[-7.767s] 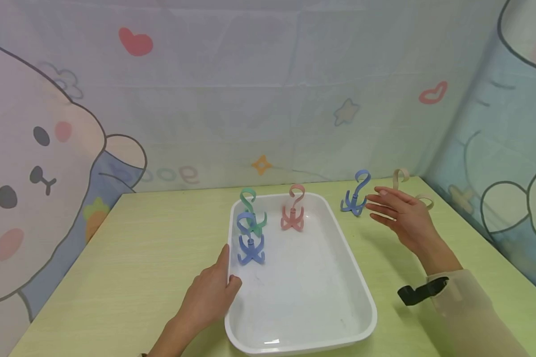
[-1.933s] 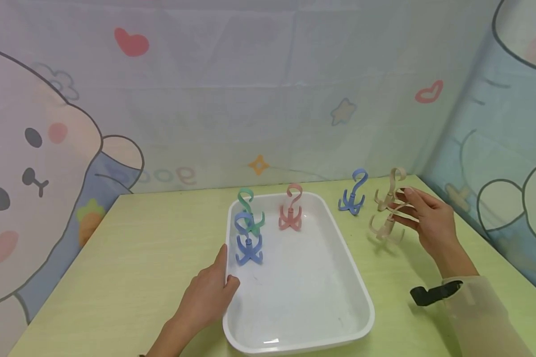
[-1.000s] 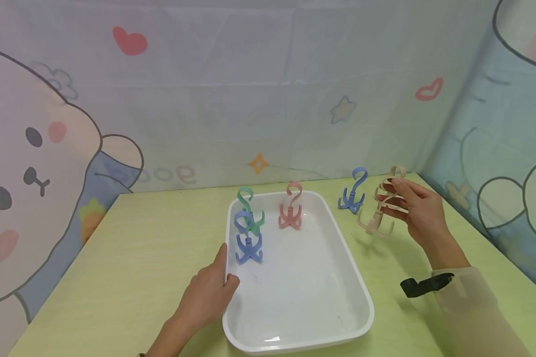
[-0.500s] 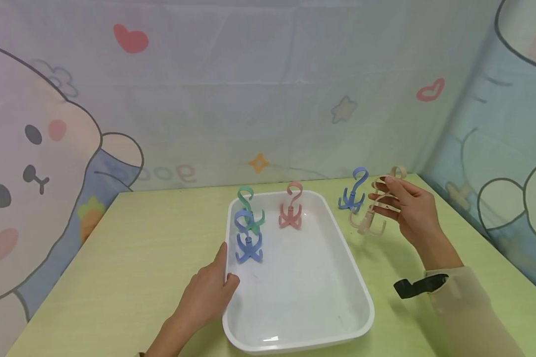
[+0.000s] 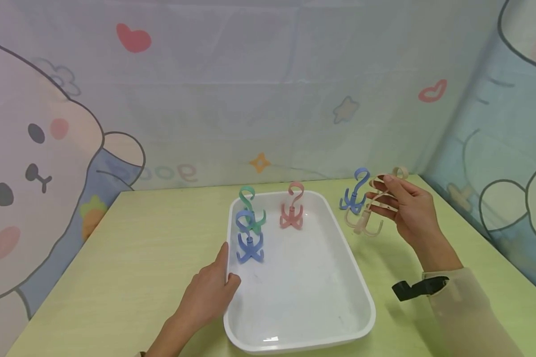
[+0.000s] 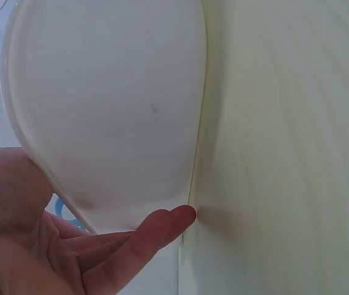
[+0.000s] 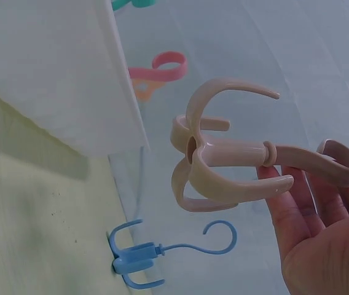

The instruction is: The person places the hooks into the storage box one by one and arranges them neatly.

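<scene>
My right hand [image 5: 413,213] pinches a beige four-pronged hook hanger [image 5: 362,223] by its curved top, thumb against fingers. In the right wrist view the beige hanger [image 7: 233,153] is held off the table, prongs pointing away from the palm. My left hand [image 5: 210,287] grips the left rim of a white tray [image 5: 303,292]; in the left wrist view its fingers [image 6: 141,246] lie along the tray's outer wall. Inside the tray stand a blue hanger [image 5: 250,250], a green one [image 5: 257,224] behind it and a pink one [image 5: 292,218].
A blue hanger [image 5: 352,202] stands on the table right of the tray, just behind the held one. Another beige hanger [image 5: 401,172] shows only its hook top behind my right hand. A printed cloth backdrop [image 5: 214,109] rises at the table's back edge.
The right hand, earlier with nothing in its grasp, took hold of the nearer beige hanger, lifted it and carried it left towards the tray. My left hand stays on the tray rim.
</scene>
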Demonstrator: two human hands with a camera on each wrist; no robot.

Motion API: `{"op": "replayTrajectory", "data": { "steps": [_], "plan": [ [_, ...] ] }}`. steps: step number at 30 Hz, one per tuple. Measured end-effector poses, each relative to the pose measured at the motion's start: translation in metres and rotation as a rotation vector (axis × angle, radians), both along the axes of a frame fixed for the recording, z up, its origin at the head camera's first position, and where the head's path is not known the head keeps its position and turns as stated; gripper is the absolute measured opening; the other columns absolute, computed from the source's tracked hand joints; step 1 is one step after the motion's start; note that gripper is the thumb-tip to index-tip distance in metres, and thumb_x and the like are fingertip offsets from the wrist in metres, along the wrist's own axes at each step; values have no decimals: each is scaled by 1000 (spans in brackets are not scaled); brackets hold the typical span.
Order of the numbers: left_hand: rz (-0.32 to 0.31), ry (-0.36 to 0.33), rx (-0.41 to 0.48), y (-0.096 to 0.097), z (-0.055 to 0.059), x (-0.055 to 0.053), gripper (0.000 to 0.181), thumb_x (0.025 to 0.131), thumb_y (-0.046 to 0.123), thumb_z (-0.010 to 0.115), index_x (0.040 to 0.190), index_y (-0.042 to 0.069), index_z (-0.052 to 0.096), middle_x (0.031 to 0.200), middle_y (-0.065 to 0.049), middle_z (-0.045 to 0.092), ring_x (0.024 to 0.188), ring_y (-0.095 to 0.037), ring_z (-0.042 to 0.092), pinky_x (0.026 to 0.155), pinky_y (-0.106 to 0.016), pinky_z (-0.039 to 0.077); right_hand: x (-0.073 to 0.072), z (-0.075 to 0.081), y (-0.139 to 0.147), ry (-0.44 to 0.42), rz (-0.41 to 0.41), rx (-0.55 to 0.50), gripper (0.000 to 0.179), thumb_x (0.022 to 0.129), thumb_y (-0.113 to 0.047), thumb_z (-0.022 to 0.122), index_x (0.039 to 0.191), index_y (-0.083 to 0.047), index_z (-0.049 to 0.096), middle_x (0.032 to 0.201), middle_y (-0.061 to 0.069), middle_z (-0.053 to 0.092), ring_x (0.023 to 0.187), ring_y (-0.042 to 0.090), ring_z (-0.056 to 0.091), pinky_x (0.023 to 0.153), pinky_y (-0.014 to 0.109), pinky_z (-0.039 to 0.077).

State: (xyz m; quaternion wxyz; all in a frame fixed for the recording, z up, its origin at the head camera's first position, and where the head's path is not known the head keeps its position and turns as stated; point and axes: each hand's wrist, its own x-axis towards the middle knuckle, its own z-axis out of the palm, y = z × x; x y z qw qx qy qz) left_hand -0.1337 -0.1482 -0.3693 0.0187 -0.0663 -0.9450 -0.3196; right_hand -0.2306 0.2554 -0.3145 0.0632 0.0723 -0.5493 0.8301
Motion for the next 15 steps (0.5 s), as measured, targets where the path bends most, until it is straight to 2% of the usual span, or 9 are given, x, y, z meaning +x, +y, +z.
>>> {"op": "replayTrajectory", "data": {
  "steps": [15],
  "plan": [
    [-1,7,-7,0,0,0,75,94,15,52,163,-5,29,144,-30,61,93,-27,72,66,-37,56,-2,8,-14,28,47,29,28,100,-22,70,123,-7,76,108,3,81,91,19,80,78,37,64]
  ]
}}
